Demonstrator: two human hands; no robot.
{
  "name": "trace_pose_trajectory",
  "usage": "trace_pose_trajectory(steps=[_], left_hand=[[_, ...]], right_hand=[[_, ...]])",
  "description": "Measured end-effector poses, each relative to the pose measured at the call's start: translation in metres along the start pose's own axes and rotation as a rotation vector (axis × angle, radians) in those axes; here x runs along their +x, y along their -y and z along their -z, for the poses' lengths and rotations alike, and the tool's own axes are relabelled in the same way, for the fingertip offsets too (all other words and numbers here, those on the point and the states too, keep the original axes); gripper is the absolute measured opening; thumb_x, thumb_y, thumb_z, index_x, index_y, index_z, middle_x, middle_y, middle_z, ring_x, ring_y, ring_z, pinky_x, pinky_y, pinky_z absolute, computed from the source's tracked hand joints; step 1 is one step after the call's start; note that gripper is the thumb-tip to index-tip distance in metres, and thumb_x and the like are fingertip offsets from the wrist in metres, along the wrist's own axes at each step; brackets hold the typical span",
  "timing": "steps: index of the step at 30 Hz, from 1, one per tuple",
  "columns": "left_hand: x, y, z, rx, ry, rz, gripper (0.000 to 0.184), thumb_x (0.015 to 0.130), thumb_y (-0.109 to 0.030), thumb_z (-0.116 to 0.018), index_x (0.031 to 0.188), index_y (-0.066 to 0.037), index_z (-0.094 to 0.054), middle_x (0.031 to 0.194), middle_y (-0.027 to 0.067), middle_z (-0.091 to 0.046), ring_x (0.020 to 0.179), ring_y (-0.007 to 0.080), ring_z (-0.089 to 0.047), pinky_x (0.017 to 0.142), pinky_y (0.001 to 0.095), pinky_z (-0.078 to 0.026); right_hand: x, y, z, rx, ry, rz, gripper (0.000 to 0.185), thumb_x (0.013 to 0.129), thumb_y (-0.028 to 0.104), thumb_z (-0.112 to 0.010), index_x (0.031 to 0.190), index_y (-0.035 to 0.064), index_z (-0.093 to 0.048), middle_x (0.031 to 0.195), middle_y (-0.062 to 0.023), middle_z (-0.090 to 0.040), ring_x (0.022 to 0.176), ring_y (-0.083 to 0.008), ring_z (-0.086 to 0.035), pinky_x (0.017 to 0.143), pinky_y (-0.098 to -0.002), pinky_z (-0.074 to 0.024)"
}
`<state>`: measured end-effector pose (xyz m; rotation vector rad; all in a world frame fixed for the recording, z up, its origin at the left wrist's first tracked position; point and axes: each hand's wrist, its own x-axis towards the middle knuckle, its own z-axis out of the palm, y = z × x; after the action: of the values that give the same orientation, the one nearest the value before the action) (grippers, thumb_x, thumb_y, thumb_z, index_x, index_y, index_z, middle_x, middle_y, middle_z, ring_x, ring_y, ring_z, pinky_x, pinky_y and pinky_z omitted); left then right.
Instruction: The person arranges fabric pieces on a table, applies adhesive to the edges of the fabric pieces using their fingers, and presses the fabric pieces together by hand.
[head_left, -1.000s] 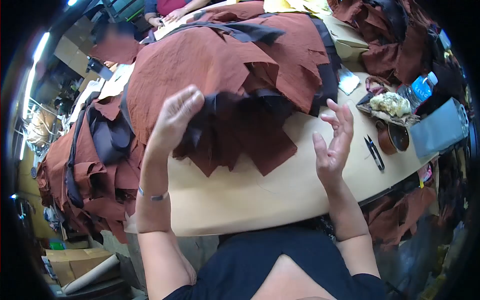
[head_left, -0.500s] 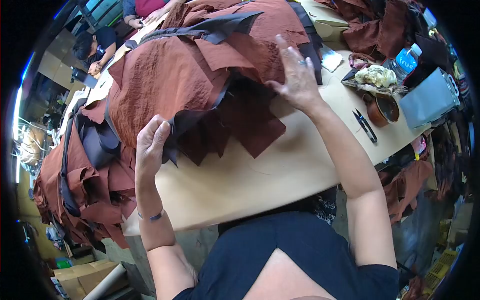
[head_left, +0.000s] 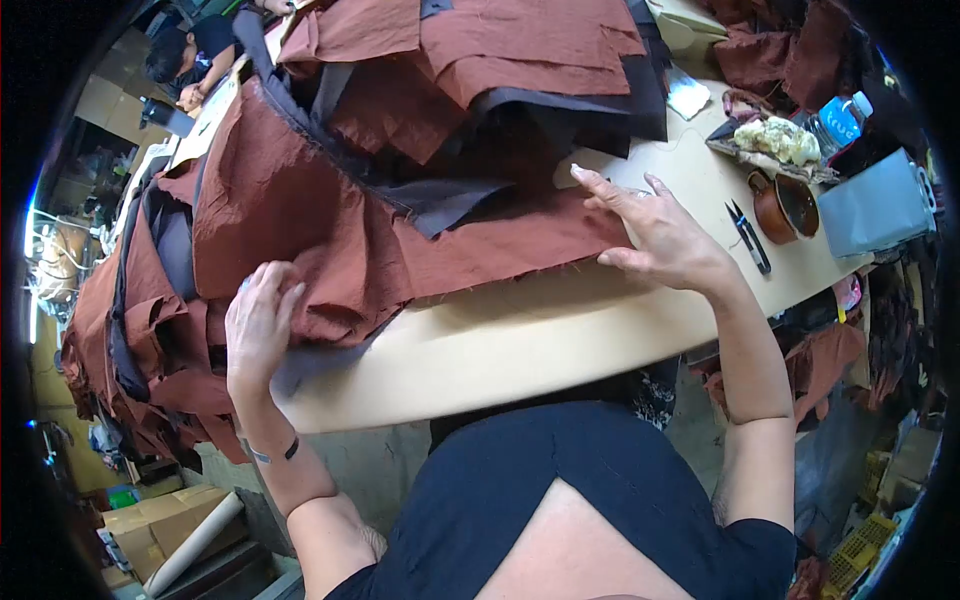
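Rust-brown fabric (head_left: 500,245) lies in layers across the table, with dark navy strips (head_left: 440,200) among the pieces. My left hand (head_left: 258,325) rests at the front left of the cloth, its fingers loosely bent and slightly apart against the fabric; the fingertips are a little blurred. At the right end of the front piece is my right hand (head_left: 660,232), open, with thumb and fingers spread around the cloth's corner. The frayed front edge runs between the two hands.
Thread snips (head_left: 748,238) lie on the tan tabletop (head_left: 520,335), beside a brown cup (head_left: 783,205). Behind are a grey-blue container (head_left: 875,205) and a water bottle (head_left: 842,120). More rust-coloured cloth (head_left: 160,340) hangs over the left side. A person (head_left: 195,60) sits at far left.
The front cloth has unfolded and now lies flatter toward me. My left hand has let go its pinch and moved left and down; my right hand has moved right and down.
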<state>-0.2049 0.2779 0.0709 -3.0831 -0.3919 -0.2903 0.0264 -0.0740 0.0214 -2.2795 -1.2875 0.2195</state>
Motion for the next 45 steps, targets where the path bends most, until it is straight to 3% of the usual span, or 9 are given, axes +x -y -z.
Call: trace_pose_trajectory(steps=[3,11,20,25,28,29,34,38,45], left_hand=[[0.025,-0.066,0.009,-0.311,-0.052,-0.157,0.016,0.080,-0.010,-0.062,0.094,-0.003,-0.058,0.089,0.0141,-0.059,0.080,0.0307,-0.058,0.070,0.0368,-0.046],[0.085,-0.159,-0.073,-0.590,-0.138,-0.592,0.032,0.085,-0.013,-0.059,0.115,-0.006,-0.054,0.112,0.0166,-0.057,0.105,0.0337,-0.054,0.091,0.0408,-0.043],[0.091,-0.101,-0.039,-0.191,-0.169,-0.535,0.031,0.071,-0.032,-0.074,0.087,-0.009,-0.061,0.080,0.0092,-0.061,0.085,0.0272,-0.060,0.097,0.0460,-0.035],[0.068,-0.081,0.001,-0.192,0.223,-0.334,0.036,0.067,-0.036,-0.076,0.080,-0.008,-0.057,0.069,0.0146,-0.058,0.075,0.0353,-0.058,0.076,0.0421,-0.043],[0.073,-0.054,-0.002,0.140,-0.321,-0.230,0.025,0.074,-0.010,-0.066,0.097,-0.014,-0.056,0.086,0.0107,-0.061,0.069,0.0352,-0.059,0.062,0.0438,-0.046],[0.078,-0.049,0.001,0.252,-0.453,-0.159,0.029,0.075,-0.004,-0.061,0.101,-0.017,-0.056,0.095,0.0080,-0.059,0.069,0.0333,-0.060,0.059,0.0419,-0.048],[0.064,-0.103,-0.030,0.442,-0.529,-0.601,0.047,0.077,-0.010,-0.057,0.122,-0.026,-0.054,0.103,-0.0026,-0.052,0.069,0.0127,-0.055,0.061,0.0304,-0.043],[0.033,-0.153,-0.068,0.165,-0.080,-0.725,0.040,0.079,-0.020,-0.061,0.119,-0.016,-0.057,0.108,0.0030,-0.054,0.080,0.0167,-0.058,0.070,0.0333,-0.041],[0.024,-0.191,-0.082,0.020,-0.101,-0.865,0.034,0.081,-0.015,-0.049,0.114,-0.009,-0.057,0.082,0.0015,-0.050,0.058,0.0101,-0.050,0.057,0.0273,-0.037]], right_hand=[[0.002,-0.015,0.002,0.301,-0.066,0.030,0.070,0.080,0.024,-0.067,0.142,0.0150,-0.035,0.115,-0.0121,-0.061,0.110,-0.0261,-0.057,0.101,-0.0378,-0.0375],[0.018,-0.005,-0.043,0.125,-0.340,0.019,0.061,0.079,0.001,-0.060,0.136,0.0107,-0.040,0.118,-0.0173,-0.059,0.101,-0.0365,-0.058,0.088,-0.0422,-0.0475],[-0.038,0.038,0.034,0.065,-0.759,0.169,0.049,0.078,-0.011,-0.057,0.124,0.0047,-0.056,0.118,-0.0080,-0.063,0.091,-0.0166,-0.063,0.083,-0.0269,-0.0487],[-0.022,0.038,0.047,0.144,-0.636,0.139,0.050,0.077,-0.008,-0.059,0.124,0.0075,-0.056,0.099,-0.0077,-0.066,0.089,-0.0126,-0.061,0.078,-0.0269,-0.0480],[0.018,0.030,0.036,0.140,-0.579,0.268,0.064,0.076,-0.011,-0.057,0.133,0.0144,-0.049,0.080,-0.0035,-0.059,0.076,-0.0109,-0.056,0.077,-0.0244,-0.0445],[0.026,0.026,0.037,0.072,-0.560,0.365,0.065,0.073,-0.010,-0.056,0.134,0.0100,-0.046,0.093,-0.0092,-0.059,0.082,-0.0181,-0.057,0.079,-0.0296,-0.0453],[0.019,-0.020,0.026,-0.271,-0.671,0.367,0.065,0.074,-0.012,-0.055,0.131,0.0167,-0.050,0.075,-0.0042,-0.057,0.072,-0.0164,-0.056,0.072,-0.0284,-0.0442],[-0.032,-0.070,-0.003,-0.300,-0.580,0.195,0.066,0.070,-0.009,-0.054,0.129,0.0192,-0.053,0.076,-0.0017,-0.061,0.076,-0.0189,-0.056,0.076,-0.0328,-0.0403],[-0.089,-0.079,-0.010,-0.231,-0.514,-0.112,0.065,0.075,-0.009,-0.054,0.131,0.0231,-0.051,0.078,0.0026,-0.064,0.084,-0.0144,-0.058,0.086,-0.0340,-0.0375]])
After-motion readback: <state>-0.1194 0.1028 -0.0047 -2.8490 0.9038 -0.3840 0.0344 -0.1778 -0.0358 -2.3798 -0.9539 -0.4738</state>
